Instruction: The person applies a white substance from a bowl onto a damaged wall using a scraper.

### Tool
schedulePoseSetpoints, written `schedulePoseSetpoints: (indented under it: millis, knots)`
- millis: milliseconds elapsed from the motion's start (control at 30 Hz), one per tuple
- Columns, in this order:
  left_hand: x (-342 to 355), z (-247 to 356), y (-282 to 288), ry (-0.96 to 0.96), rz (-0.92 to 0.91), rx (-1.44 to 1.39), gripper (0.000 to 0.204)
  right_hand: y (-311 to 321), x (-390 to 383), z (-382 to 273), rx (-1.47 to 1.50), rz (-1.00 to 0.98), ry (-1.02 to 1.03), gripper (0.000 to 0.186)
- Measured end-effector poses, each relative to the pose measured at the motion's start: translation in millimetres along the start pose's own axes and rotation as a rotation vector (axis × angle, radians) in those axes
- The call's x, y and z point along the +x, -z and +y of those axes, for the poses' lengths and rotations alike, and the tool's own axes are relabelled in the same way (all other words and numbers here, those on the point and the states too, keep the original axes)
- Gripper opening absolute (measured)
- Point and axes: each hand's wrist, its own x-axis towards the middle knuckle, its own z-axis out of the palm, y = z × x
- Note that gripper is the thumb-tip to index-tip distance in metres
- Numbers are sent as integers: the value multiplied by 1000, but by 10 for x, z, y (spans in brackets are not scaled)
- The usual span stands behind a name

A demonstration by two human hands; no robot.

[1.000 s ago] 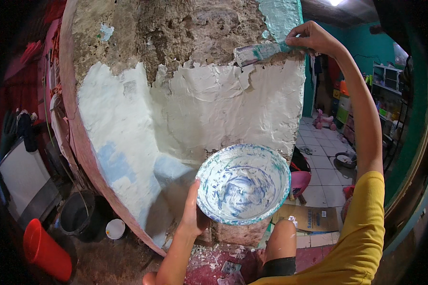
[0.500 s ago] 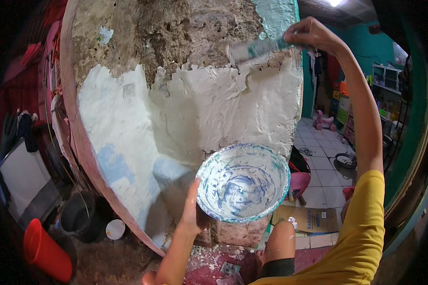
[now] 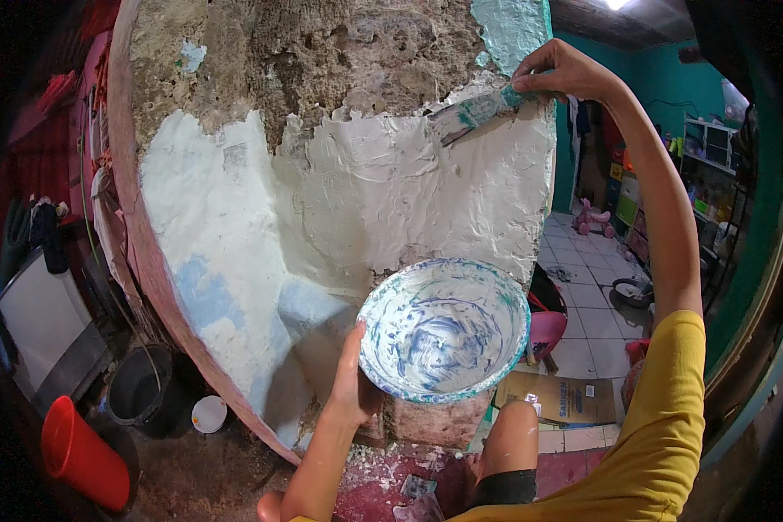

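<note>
My left hand [image 3: 350, 391] grips a round bowl [image 3: 390, 348] by its left side. White paste with blue and green streaks coats the inside of the bowl, which is tilted toward me. Raised at the upper right, my right hand [image 3: 570, 71] is closed around the end of a flat putty scraper [image 3: 474, 115]. The scraper is smeared white and green, and its blade lies against the wall at the upper border of the wet, greyish-white putty [image 3: 391, 187]. Above that border, rough brown bare wall [image 3: 348, 56] shows.
A red bucket [image 3: 83, 452], a black bucket [image 3: 139, 391] and a small white tub [image 3: 210, 415] stand at lower left. Flattened cardboard [image 3: 557, 398] lies on the floor at right. Beyond is a tiled room with a pink ride-on toy [image 3: 593, 217]. My bent knee [image 3: 511, 435] is below the bowl.
The scraper has shifted slightly down and right, its blade turned more edge-on to my view. Fresh putty now covers part of the bare wall near my right hand. The bowl has barely moved.
</note>
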Motion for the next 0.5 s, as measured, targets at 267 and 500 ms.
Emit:
schedulePoseSetpoints:
  millis: [267, 500]
  knots:
    - [25, -5, 37, 1, -15, 0, 55, 156, 195, -127, -97, -48, -61, 29]
    - [-13, 8, 4, 8, -46, 4, 54, 313, 415, -151, -108, -106, -12, 29]
